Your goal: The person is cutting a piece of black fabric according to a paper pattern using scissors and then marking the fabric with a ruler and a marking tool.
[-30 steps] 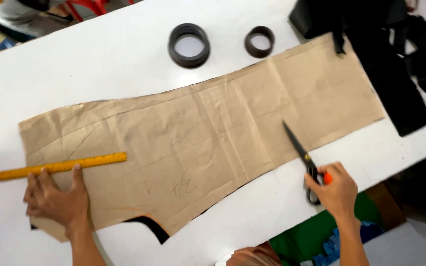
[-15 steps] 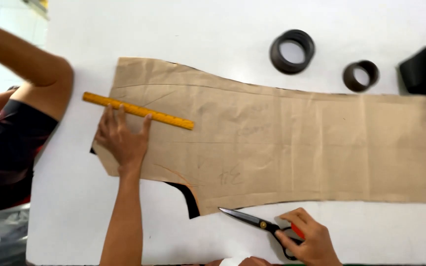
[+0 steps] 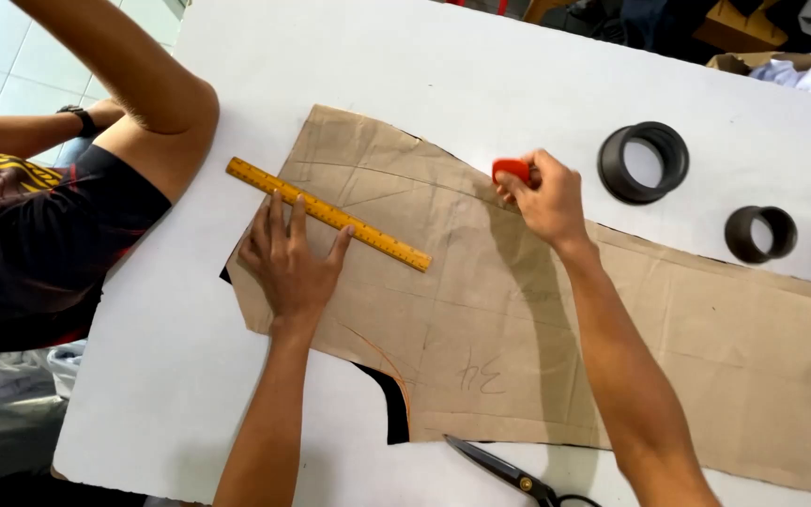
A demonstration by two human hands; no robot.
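Item: brown paper pattern (image 3: 537,319), creased, flat on white table (image 3: 481,75). L hand (image 3: 291,258) spread wide, pressing yellow ruler (image 3: 328,214). R hand (image 3: 544,197) pinching red chalk (image 3: 511,169). Steel scissors (image 3: 509,469) nr front edge.

A paper pattern (image 3: 537,319) lies across the table (image 3: 481,66). A ruler (image 3: 328,214) rests slantwise on its left part, with the left hand (image 3: 291,258) flat on the pattern, fingertips at the ruler. The right hand (image 3: 542,197) sits at the pattern's far edge, holding chalk (image 3: 511,169). Beyond that edge, to the right, stand two rings (image 3: 643,161), side by side. Scissors (image 3: 509,469) lie at the near edge. Another person (image 3: 39,235) sits at the table's left.
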